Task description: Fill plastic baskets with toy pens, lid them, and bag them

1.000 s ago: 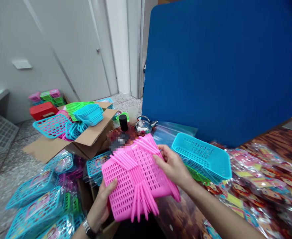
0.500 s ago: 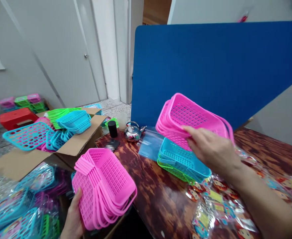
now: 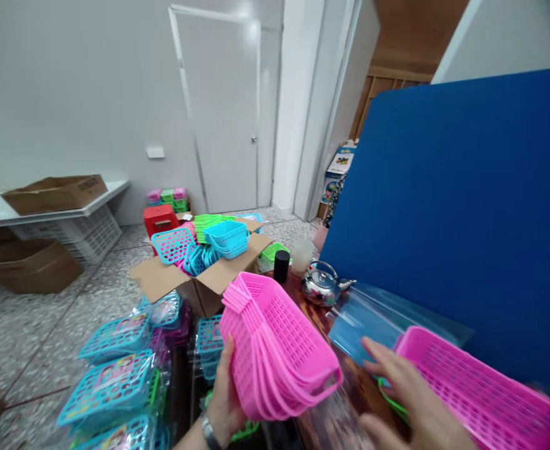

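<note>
Over the table (image 3: 354,382) edge, the left hand (image 3: 224,400) clasps a pink basket stack (image 3: 279,356); the right hand (image 3: 410,397), fingers spread, is beside another pink basket (image 3: 485,384). Stack-sorting appears underway; the next move probably calls for steady left-hand support.

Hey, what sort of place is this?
Probably a workroom or storeroom: an open cardboard box heaped with plastic baskets, bagged blue baskets beside it, and a pink basket stack in your left hand.

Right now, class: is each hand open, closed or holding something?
Left hand: holding a nested stack of pink perforated plastic baskets.
Right hand: open, blurred, near another pink perforated basket.
</note>
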`<state>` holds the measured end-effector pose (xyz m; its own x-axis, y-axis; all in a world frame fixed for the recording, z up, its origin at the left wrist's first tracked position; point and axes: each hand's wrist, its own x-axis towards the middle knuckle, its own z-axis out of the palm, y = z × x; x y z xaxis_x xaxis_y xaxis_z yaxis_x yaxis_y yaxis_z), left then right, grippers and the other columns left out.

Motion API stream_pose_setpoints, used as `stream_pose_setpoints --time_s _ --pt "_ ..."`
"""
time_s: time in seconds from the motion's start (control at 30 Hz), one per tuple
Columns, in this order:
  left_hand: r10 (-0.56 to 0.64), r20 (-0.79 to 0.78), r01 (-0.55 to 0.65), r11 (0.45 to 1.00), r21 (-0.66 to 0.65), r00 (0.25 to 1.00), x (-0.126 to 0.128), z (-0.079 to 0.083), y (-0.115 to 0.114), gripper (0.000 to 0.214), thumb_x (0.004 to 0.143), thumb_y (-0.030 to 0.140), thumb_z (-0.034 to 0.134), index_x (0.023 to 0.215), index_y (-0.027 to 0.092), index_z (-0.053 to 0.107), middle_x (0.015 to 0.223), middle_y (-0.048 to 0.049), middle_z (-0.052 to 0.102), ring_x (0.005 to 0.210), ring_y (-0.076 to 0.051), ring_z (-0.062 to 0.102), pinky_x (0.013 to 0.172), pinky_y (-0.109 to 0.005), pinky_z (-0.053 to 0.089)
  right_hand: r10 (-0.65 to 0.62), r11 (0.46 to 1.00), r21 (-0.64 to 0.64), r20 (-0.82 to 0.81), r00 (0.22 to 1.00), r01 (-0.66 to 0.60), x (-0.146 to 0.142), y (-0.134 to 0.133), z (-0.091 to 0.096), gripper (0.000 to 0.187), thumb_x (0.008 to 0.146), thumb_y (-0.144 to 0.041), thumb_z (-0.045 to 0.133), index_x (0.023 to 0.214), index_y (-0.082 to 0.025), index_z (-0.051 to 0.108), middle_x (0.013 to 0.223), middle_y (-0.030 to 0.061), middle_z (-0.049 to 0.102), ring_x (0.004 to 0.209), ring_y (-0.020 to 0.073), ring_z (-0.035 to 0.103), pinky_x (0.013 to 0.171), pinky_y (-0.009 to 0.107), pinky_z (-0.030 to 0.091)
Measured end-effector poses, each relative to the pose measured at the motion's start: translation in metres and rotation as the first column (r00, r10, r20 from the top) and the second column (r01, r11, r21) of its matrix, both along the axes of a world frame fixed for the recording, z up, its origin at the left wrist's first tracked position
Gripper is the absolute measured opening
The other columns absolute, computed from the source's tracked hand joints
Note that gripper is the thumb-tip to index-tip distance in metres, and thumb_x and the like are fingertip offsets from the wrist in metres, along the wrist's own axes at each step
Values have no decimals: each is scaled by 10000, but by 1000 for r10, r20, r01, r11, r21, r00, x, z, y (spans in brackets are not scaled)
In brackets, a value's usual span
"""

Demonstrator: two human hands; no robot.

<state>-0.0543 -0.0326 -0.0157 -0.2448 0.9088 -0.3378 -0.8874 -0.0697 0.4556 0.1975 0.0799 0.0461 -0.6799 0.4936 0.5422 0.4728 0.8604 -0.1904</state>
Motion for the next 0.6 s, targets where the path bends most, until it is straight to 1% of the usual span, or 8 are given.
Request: stream_pose_setpoints --time_s 0.03,0.1,0.17,0.23,0.3,0.4,0.5,0.6 --pt "9 -6 -8 999 33 1000 2 5 8 705 676 677 549 1163 169 579 1135 -143 639 1214 -353 468 1035 -519 355 68 996 -52 2 998 -67 -20 -8 0 759 801 -500 543 1445 -284 205 1353 134 452 1142 315 535 784 404 565" --pt "51 -15 -49 995 92 999 2 18 25 665 696 643 563 1154 162 580 1169 -136 623 1206 -345 479 1036 -508 358 104 988 -110 -69 992 -111 -54 -14 -1 782 793 -500 559 1444 -275 189 1428 142 340 1238 339 435 840 431 541" --pt "104 -36 -98 986 135 994 -5 34 40 648 711 624 575 1164 162 570 1191 -128 612 1189 -336 498 1028 -496 371 81 978 -176 -172 982 -111 -80 -8 0 672 820 -440 551 1404 -286 256 1445 137 294 1270 329 395 865 430 525" --pt "172 -87 -156 973 167 981 -15 51 52 629 730 606 583 1188 175 549 1204 -115 606 1182 -318 508 1020 -476 384 68 965 -227 -280 958 -134 -100 7 4 531 837 -378 549 1320 -285 350 1413 133 318 1245 302 431 864 418 523" --pt "273 -156 -238 948 210 949 -27 65 61 604 745 565 606 1217 199 520 1229 -95 592 1197 -296 496 1019 -446 390 86 969 -184 -363 928 -162 -119 23 12 444 829 -349 570 1236 -277 408 1351 129 374 1202 287 473 867 427 516" --pt "361 -224 -296 914 277 905 -48 82 74 601 725 525 650 1221 215 511 1254 -72 574 1213 -290 478 1012 -425 394 148 987 -2 -389 909 -162 -150 40 32 484 813 -300 603 1251 -288 397 1344 128 375 1237 305 424 932 494 458" --pt "311 -229 -218 908 356 922 -79 100 92 620 731 587 601 1200 187 530 1218 -80 592 1206 -308 475 986 -455 404 227 974 84 -361 905 -211 -182 48 54 691 814 -273 609 1390 -316 229 1469 135 192 1337 337 259 987 546 390" --pt "281 -278 -133 882 453 919 -124 124 115 670 773 665 472 1210 158 518 1197 -104 595 1207 -322 461 937 -498 412 257 965 50 -378 889 -258 -201 50 61 814 836 -252 576 1442 -338 40 1518 121 26 1370 344 160 974 548 405"
